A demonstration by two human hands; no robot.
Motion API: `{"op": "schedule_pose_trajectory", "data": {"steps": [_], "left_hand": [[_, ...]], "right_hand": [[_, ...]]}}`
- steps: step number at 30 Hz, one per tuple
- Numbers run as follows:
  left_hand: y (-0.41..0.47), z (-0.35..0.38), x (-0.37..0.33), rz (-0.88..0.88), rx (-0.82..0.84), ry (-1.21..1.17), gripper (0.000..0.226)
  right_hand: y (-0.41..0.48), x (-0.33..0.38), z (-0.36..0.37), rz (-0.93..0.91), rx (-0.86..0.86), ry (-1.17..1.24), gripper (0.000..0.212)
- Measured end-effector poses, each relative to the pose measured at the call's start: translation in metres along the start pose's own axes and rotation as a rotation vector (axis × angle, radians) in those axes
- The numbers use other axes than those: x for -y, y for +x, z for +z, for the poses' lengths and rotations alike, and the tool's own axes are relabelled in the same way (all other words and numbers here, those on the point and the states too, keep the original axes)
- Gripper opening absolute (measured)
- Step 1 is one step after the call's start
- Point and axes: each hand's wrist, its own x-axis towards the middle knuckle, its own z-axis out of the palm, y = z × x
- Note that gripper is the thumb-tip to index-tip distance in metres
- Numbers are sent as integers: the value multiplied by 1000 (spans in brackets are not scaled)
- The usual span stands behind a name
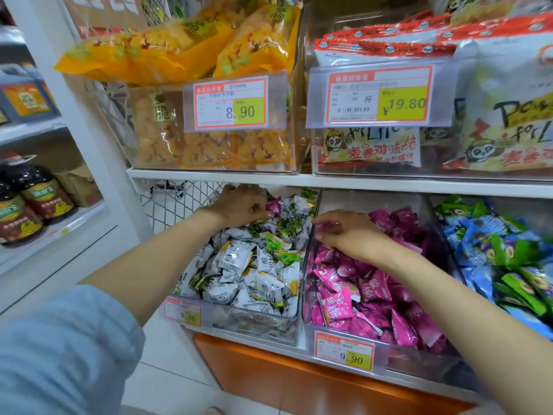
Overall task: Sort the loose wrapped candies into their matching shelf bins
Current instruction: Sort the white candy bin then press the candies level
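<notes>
Magenta wrapped candy (273,206) sits pinched at left hand (239,206) fingertips, above clear plastic bin (239,320) of white-and-green candies (254,265). Right hand (350,232) grip curls round second magenta candy (326,227) over neighbouring magenta-candy bin (395,353).

Three clear plastic bins sit side by side on the lower shelf, each heaped with small pillow-shaped wrapped candies. The left bin (239,323) holds white-and-green candies (239,265) printed with dark characters. The middle bin (308,295) holds magenta candies (368,289), piled higher toward the back. The right bin (457,265) holds blue and green candies (493,244). One stray magenta candy (273,206) lies out of place near the back of the left bin, on top of the white pile, pinched at the fingertips of the left hand (239,206). Another magenta piece (325,227) sits under the curled fingers of the right hand (350,235), just inside the middle bin's left wall.
</notes>
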Motion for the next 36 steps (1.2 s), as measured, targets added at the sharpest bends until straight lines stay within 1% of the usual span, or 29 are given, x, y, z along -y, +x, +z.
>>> {"op": "schedule_pose_trajectory", "data": {"steps": [2, 4, 5, 9, 11, 12, 16, 19, 22, 25, 27, 28, 29, 30, 31, 32, 33, 34, 36], "left_hand": [[7, 5, -5, 12, -110, -9, 30], [19, 10, -7, 14, -153, -39, 19], [25, 12, -8, 5, -151, -51, 18], [47, 16, -6, -115, -19, -3, 48], [53, 16, -7, -173, 50, -56, 56], [55, 15, -9, -193, 71, -82, 57], [60, 12, -16, -235, 100, -57, 45], [61, 12, -18, -255, 99, -81, 43], [58, 14, -17, -235, 13, -85, 34], [51, 14, -15, -210, -91, -105, 22], [48, 13, -13, -248, -184, -213, 19], [44, 10, -13, -290, -226, -351, 20], [40, 6, -15, -339, -256, -550, 26], [32, -1, -18, -341, -274, -761, 34], [24, -7, -21, -288, -296, -929, 41], [16, -14, -25, -209, -298, -1028, 42], [8, -22, -31, -147, -268, -1054, 38], [1, -27, -38, -117, -210, -1020, 32], [-4, -30, -52, -96, -96, -938, 25]], "right_hand": [[1, -1, 0, 1, -8, 17, 30], [2, -3, -1, 3, -9, 23, 30], [2, -3, -1, 0, -9, 22, 30], [3, -4, -2, -6, -23, 19, 29], [4, -5, -2, -7, -27, 11, 28], [4, -5, -2, -5, -25, 11, 28], [4, -6, -2, 11, -20, 18, 28], [4, -8, -2, 13, -29, 22, 26], [4, -8, -1, 24, -41, 31, 24], [5, -8, 1, 25, -95, 64, 21], [7, -7, 1, 9, -135, 104, 23], [7, -6, 0, -4, -150, 130, 24], [9, -6, -1, -11, -164, 157, 25], [10, -5, -1, -14, -179, 188, 26], [12, -4, -2, -12, -196, 222, 27], [12, -2, -2, -11, -215, 260, 28], [13, -1, -2, -13, -228, 301, 30], [14, 1, -1, -17, -230, 344, 35], [14, 3, 1, -17, -199, 397, 47]]}}
